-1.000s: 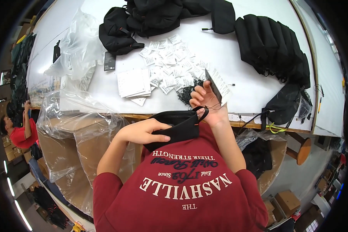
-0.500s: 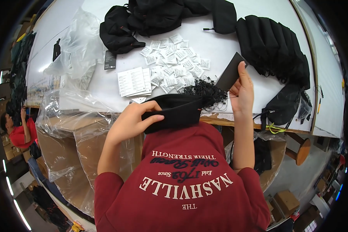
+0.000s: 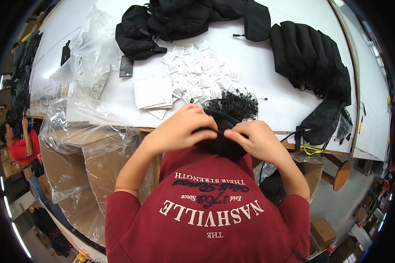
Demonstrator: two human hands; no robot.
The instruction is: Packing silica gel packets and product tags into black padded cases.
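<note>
**Black pouch held in both hands at the bench edge**

Black pouch (image 3: 221, 142), small and made of fabric, sits just above the person's red shirt (image 3: 206, 210), right at the near edge of the white bench (image 3: 259, 65). The left hand (image 3: 184, 127) covers its left side from above, with the fingers (image 3: 202, 131) curled down and pressed onto the fabric. The right hand (image 3: 254, 140) grips the right side, its fingers (image 3: 232, 135) pinching the pouch's upper edge close to the left hand; the two hands nearly meet over the middle.

Just beyond the hands on the bench lies a tangle of black string loops (image 3: 232, 105). Farther back there is a scatter of small white tags (image 3: 202, 74), and a stack of white cards (image 3: 152, 92) to its left. Black bags (image 3: 311, 61) stand in a row at the right, and more dark bags (image 3: 184, 17) are heaped at the far side. Clear plastic wrap (image 3: 87, 52) lies crumpled at the left, and a cardboard box lined with plastic (image 3: 87, 149) stands beside the bench below it.
</note>
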